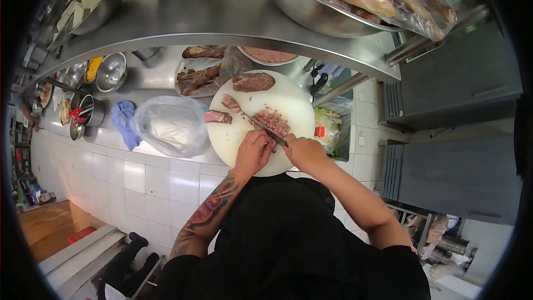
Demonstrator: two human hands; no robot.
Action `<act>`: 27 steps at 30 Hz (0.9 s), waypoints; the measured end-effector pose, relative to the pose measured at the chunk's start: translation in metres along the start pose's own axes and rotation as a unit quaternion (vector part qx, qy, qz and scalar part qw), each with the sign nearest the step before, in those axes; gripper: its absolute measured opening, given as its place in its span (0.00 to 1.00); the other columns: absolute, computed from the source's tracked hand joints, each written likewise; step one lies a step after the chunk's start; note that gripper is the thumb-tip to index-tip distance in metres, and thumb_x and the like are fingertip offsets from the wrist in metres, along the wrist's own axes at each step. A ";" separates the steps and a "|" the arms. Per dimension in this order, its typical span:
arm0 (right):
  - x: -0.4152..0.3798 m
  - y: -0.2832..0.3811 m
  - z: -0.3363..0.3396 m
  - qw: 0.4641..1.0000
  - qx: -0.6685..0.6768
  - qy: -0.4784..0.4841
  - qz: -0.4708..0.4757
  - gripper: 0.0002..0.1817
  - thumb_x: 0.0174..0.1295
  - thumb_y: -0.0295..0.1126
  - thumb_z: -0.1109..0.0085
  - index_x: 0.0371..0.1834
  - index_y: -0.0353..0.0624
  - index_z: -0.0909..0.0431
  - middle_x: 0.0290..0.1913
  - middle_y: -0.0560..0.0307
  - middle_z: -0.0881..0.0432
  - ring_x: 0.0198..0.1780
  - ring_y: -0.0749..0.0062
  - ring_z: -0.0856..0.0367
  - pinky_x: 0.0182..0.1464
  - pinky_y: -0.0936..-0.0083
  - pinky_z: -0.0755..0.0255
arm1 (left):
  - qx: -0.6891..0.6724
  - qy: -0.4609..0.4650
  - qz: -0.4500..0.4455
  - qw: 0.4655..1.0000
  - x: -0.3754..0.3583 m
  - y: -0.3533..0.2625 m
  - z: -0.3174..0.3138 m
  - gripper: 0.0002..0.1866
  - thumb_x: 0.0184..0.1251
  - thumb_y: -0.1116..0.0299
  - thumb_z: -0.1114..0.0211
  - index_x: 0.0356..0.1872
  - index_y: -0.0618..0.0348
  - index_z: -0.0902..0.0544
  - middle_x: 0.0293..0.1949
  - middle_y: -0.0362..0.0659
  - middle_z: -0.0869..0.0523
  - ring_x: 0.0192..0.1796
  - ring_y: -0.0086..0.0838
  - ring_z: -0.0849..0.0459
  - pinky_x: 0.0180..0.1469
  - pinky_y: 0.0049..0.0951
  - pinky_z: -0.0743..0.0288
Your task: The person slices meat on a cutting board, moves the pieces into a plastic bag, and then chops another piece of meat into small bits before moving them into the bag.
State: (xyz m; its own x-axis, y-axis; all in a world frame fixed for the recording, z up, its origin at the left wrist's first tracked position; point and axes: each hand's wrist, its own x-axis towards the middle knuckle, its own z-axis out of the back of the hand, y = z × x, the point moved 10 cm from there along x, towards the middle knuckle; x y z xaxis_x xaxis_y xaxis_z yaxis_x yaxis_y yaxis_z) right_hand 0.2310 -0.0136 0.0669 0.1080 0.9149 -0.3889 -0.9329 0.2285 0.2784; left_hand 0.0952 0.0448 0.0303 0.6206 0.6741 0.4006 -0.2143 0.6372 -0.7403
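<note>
On a round white cutting board lies a pile of chopped meat. My right hand is wrapped round the handle of a knife, whose blade lies across the near side of the pile, pointing up and left. My left hand is beside the blade, its fingers curled over a small piece of meat, mostly hidden. Two meat pieces rest at the board's left, and a larger browned chunk is at the top.
A plastic-lined container and a blue cloth are left of the board. Bagged meat lies behind. A steel shelf with bowls overhangs the counter. A bin of greens stands right.
</note>
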 end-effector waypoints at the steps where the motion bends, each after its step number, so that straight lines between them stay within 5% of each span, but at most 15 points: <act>1: -0.006 0.002 0.010 1.000 0.003 -0.003 -0.001 0.16 0.81 0.41 0.41 0.50 0.37 0.20 0.36 0.37 0.08 0.44 0.36 0.06 0.49 0.42 0.15 | -0.004 -0.010 -0.008 1.000 0.000 -0.003 0.002 0.13 0.62 0.80 0.24 0.46 0.62 0.14 0.52 0.50 0.15 0.54 0.51 0.15 0.56 0.46 0.17; 4: -0.027 0.014 0.037 0.998 -0.012 0.053 0.011 0.16 0.81 0.41 0.41 0.50 0.36 0.20 0.39 0.36 0.07 0.46 0.37 0.06 0.52 0.42 0.15 | -0.009 -0.030 -0.001 0.999 -0.002 -0.002 0.005 0.11 0.62 0.80 0.25 0.45 0.62 0.14 0.51 0.50 0.14 0.53 0.51 0.15 0.56 0.45 0.17; 7: -0.023 0.000 -0.006 0.999 0.013 0.047 -0.024 0.17 0.81 0.42 0.42 0.50 0.36 0.20 0.39 0.36 0.07 0.46 0.37 0.05 0.50 0.43 0.15 | -0.004 -0.021 0.012 1.000 -0.006 0.001 0.004 0.09 0.63 0.80 0.25 0.43 0.62 0.14 0.50 0.50 0.13 0.52 0.50 0.14 0.55 0.44 0.17; 17: -0.044 -0.029 -0.001 0.987 0.111 -0.116 0.013 0.18 0.82 0.45 0.38 0.49 0.38 0.23 0.27 0.38 0.12 0.32 0.35 0.10 0.37 0.42 0.19 | 0.032 -0.014 -0.018 0.999 -0.003 -0.029 0.002 0.18 0.61 0.79 0.22 0.50 0.61 0.19 0.56 0.54 0.19 0.60 0.54 0.20 0.64 0.49 0.24; 27: -0.051 -0.053 -0.038 0.975 0.161 -0.153 0.007 0.17 0.82 0.44 0.37 0.49 0.38 0.24 0.26 0.38 0.14 0.30 0.34 0.12 0.36 0.42 0.21 | 0.026 -0.059 0.024 0.998 0.023 0.012 0.037 0.22 0.61 0.83 0.29 0.59 0.65 0.17 0.61 0.56 0.17 0.64 0.59 0.18 0.67 0.52 0.21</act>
State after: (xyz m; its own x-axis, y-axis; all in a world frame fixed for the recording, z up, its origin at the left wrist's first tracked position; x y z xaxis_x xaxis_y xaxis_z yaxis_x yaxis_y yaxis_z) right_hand 0.2617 -0.0845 0.0388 0.2398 0.9639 -0.1158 -0.7836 0.2626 0.5630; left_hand 0.0787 0.0815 0.0508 0.5167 0.7414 0.4282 -0.2821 0.6196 -0.7325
